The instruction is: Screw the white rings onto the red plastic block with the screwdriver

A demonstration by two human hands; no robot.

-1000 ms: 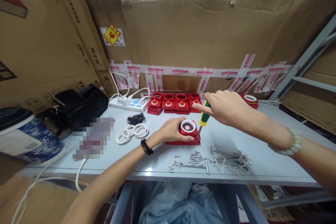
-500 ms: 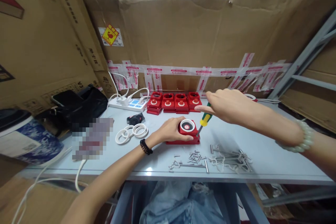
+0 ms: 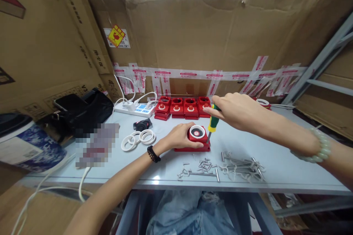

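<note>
My left hand (image 3: 182,136) is closed around the left side of a red housing (image 3: 198,147) on the table, its thumb along the front. On top of the housing sits a white ring (image 3: 198,127) around a dark round centre with a red mark. In my right hand (image 3: 231,108) is a screwdriver (image 3: 213,121) with a green and yellow handle. Its shaft points down, and the tip meets the right front corner of the housing. Whether a screw sits under the tip is too small to tell. Loose screws (image 3: 205,164) lie in front of the housing.
Several red housings (image 3: 177,109) stand in a row behind, beside a white power strip (image 3: 135,108). White rings (image 3: 147,137) and a small black part (image 3: 142,124) lie left. Metal T-shaped rods (image 3: 244,165) lie front right. A cardboard wall (image 3: 179,40) closes the back.
My right hand has shifted slightly left, and the screwdriver now stands more upright, with its tip still at the same corner. My left hand and the red housing have stayed put.
</note>
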